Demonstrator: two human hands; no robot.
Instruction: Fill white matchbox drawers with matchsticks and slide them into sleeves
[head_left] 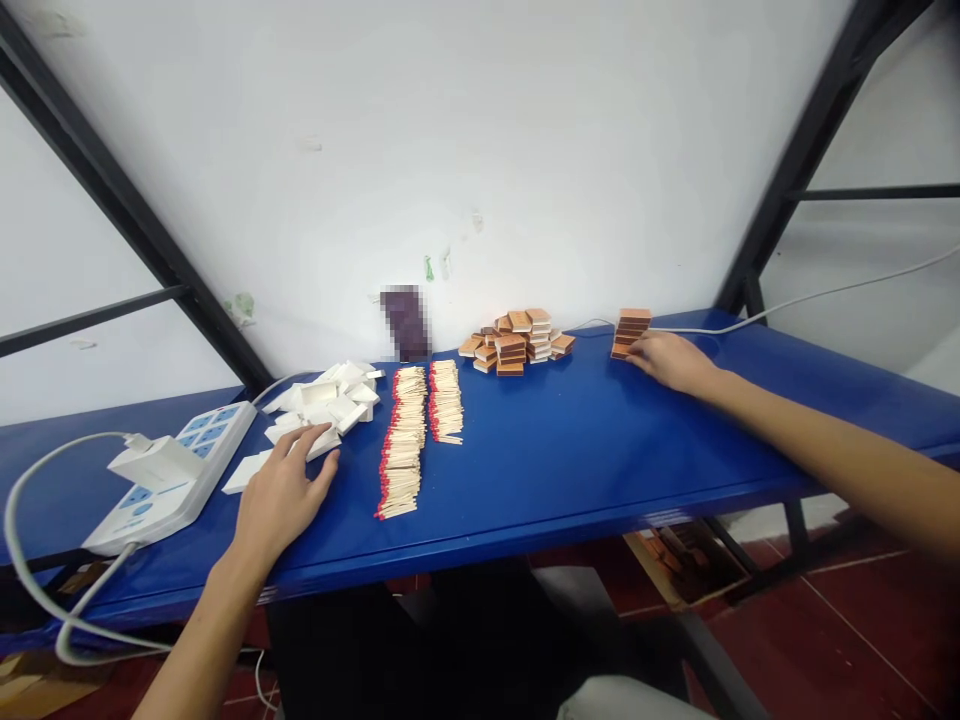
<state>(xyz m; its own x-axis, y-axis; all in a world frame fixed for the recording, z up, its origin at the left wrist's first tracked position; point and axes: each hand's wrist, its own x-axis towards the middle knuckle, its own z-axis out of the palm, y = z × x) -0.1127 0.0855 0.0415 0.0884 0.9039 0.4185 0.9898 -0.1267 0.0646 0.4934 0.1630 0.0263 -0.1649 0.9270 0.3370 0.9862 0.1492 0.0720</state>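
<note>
My left hand (281, 495) rests on the blue table (570, 460) with its fingers pinching a white inner matchbox tray at the near edge of the white tray pile (326, 402). My right hand (667, 358) reaches far right and touches the base of a neat stack of brown matchbox sleeves (630, 333); its fingers lie curled against the stack. Two rows of red-tipped matches (405, 440) lie between the hands. A loose heap of brown sleeves (517, 342) sits at the back, by the wall.
A white power strip (176, 475) with a plugged adapter and grey cable lies at the left end. A dark blurred object (405, 322) stands against the white wall. Black frame bars slant at both sides. A cardboard box (686, 560) sits on the floor below.
</note>
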